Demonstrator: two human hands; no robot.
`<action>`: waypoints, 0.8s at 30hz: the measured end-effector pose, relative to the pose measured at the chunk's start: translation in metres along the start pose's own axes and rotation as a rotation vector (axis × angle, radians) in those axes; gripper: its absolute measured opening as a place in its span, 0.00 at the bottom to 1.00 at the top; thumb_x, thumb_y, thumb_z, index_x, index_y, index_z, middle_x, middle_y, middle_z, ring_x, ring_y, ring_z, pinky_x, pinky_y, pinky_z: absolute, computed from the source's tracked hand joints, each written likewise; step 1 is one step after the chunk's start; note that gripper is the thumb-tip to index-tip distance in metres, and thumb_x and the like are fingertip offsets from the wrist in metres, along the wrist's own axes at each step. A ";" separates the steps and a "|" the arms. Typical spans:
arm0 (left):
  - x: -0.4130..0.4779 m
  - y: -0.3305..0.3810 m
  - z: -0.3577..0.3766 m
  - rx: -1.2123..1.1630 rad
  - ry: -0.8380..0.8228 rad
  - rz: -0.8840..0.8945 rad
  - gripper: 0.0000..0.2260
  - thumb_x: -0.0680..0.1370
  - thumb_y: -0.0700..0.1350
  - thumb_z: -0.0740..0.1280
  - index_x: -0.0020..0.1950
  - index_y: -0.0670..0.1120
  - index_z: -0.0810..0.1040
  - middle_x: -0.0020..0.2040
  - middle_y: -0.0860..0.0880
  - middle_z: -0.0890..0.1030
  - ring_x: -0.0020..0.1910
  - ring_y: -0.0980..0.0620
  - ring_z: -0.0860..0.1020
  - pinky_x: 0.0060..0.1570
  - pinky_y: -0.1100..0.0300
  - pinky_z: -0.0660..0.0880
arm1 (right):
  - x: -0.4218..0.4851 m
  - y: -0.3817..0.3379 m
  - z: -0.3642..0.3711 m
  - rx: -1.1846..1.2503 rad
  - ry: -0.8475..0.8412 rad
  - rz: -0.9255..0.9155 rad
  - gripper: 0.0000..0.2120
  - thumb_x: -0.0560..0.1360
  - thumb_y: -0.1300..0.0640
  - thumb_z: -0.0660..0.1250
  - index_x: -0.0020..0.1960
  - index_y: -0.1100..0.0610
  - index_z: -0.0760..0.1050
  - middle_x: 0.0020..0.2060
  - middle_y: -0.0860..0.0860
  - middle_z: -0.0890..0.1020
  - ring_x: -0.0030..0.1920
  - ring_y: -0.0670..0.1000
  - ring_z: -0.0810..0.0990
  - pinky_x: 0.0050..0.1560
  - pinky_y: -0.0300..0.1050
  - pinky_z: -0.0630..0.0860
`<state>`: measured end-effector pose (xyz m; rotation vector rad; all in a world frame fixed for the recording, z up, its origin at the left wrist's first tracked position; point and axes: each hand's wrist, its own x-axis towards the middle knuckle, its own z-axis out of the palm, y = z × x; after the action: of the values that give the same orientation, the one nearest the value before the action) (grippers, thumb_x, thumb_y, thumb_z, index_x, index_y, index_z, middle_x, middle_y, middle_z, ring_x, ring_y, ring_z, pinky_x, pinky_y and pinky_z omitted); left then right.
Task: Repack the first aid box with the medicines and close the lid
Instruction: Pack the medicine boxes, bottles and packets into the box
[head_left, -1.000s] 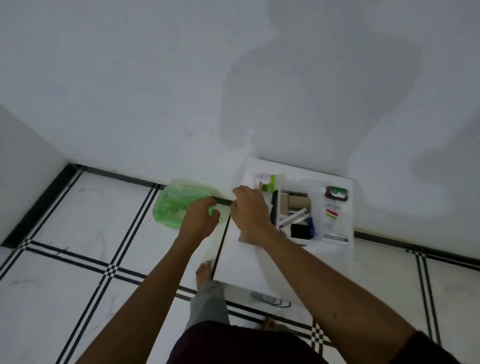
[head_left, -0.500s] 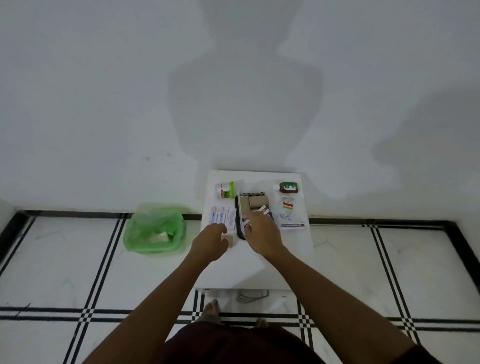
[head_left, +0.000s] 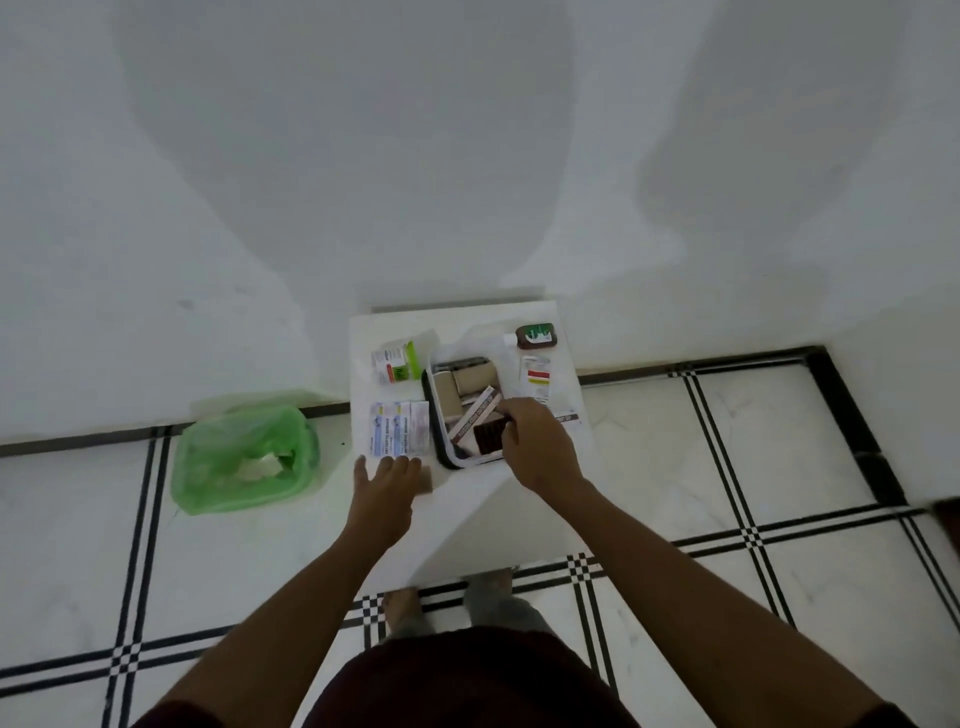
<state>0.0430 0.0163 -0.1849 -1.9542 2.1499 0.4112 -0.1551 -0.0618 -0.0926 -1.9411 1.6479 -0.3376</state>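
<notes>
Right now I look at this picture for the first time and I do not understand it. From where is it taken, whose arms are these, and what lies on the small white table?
The picture comes from a camera worn on a person's head, looking down, so the two arms are that person's own; there is no machine. On the white table stands an open first aid box, partly filled. The right hand reaches into it and touches a long flat packet; whether it grips it is unclear. The left hand, open, rests near some bandage strips. Still outside are a small white and green carton and a brown bottle. A green-lined bin stands on the floor.
</notes>
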 end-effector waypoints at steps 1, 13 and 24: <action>0.003 0.002 0.002 0.056 0.005 -0.006 0.20 0.60 0.37 0.74 0.50 0.44 0.77 0.44 0.46 0.81 0.44 0.44 0.80 0.53 0.34 0.73 | 0.003 0.007 -0.003 0.011 0.017 0.008 0.14 0.76 0.65 0.59 0.59 0.61 0.75 0.56 0.58 0.80 0.56 0.57 0.78 0.55 0.52 0.79; 0.015 0.015 0.012 -0.100 -0.027 -0.225 0.13 0.62 0.38 0.72 0.44 0.42 0.76 0.41 0.44 0.80 0.42 0.41 0.80 0.48 0.43 0.75 | 0.060 0.096 -0.005 -0.199 -0.193 0.031 0.24 0.72 0.68 0.65 0.67 0.59 0.69 0.63 0.57 0.76 0.62 0.57 0.73 0.57 0.53 0.76; 0.002 0.018 -0.050 -0.846 0.386 -0.510 0.17 0.64 0.46 0.74 0.50 0.45 0.76 0.45 0.48 0.79 0.42 0.49 0.76 0.40 0.57 0.71 | 0.078 0.126 0.022 -0.665 -0.327 -0.199 0.16 0.65 0.64 0.72 0.52 0.58 0.76 0.48 0.57 0.82 0.47 0.59 0.77 0.43 0.53 0.72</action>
<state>0.0265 -0.0016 -0.1374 -3.1481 1.6597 1.0311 -0.2310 -0.1420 -0.1943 -2.4760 1.4554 0.5012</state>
